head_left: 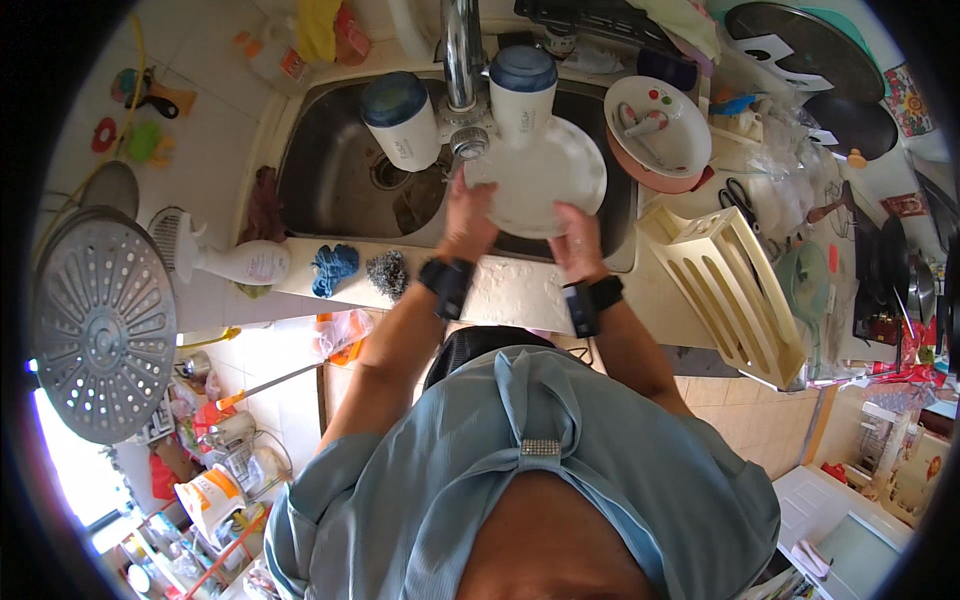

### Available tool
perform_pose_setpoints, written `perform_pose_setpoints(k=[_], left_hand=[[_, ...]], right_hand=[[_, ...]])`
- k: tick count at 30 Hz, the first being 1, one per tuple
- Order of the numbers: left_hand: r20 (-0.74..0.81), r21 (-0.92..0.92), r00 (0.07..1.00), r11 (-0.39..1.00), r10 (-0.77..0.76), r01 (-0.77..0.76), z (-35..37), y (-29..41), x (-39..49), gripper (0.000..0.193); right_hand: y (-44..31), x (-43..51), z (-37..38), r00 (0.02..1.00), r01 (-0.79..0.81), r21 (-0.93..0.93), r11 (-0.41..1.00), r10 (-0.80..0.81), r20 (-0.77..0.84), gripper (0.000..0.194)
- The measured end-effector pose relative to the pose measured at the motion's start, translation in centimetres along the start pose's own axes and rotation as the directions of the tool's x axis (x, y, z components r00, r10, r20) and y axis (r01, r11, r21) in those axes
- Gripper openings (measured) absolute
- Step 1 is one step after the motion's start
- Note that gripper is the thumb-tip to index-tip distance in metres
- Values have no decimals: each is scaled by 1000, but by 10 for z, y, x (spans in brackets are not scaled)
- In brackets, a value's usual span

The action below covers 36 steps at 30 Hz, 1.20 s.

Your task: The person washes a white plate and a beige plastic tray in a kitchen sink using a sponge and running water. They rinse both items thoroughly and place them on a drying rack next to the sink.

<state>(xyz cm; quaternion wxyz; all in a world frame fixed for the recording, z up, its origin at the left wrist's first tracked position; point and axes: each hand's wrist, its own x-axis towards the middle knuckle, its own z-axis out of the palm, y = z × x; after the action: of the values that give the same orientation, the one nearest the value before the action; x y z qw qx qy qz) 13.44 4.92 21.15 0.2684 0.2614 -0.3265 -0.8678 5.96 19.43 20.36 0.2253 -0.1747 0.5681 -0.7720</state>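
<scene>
A round white plate [551, 176] is held between my two hands under the chrome faucet [460, 60], over a steel double-bowl sink [319, 142]. My left hand [471, 214] grips its left rim, and my right hand [576, 238] grips the lower right rim. Just behind the plate is a white filter canister with a blue cap [523, 97]. A similar canister [405, 124] stands left of the faucet. Something dark lies by the drain in the left bowl. Whether water is running onto the plate is hard to tell.
On the sink's front ledge lie a blue cloth [334, 268], a steel-wool scourer [387, 274] and a white spray bottle [244, 261]. To the right stand stacked bowls with spoons [679, 101], a cream plastic rack [720, 277] and black-handled scissors [739, 196].
</scene>
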Motion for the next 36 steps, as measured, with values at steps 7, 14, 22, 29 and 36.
perform_pose_setpoints(k=[7,14,22,29,36], left_hand=[[63,192,993,977,-103,89,-7,7,-1,45],[-35,341,999,939,-37,47,-26,6,26,38],[321,559,945,-792,-67,-246,-17,-12,6,73],[586,668,787,-433,-194,-604,9,-31,4,71],[524,597,829,-611,-194,-520,4,-26,9,59]], right_hand=[[-5,-5,-9,926,-373,325,869,373,63,29],[45,3,-28,820,-499,508,702,573,13,32],[40,-2,-23,821,-547,559,623,529,214,36],[35,-5,-18,853,-501,575,647,255,455,62],[32,-3,-19,856,-500,638,586,448,259,66]])
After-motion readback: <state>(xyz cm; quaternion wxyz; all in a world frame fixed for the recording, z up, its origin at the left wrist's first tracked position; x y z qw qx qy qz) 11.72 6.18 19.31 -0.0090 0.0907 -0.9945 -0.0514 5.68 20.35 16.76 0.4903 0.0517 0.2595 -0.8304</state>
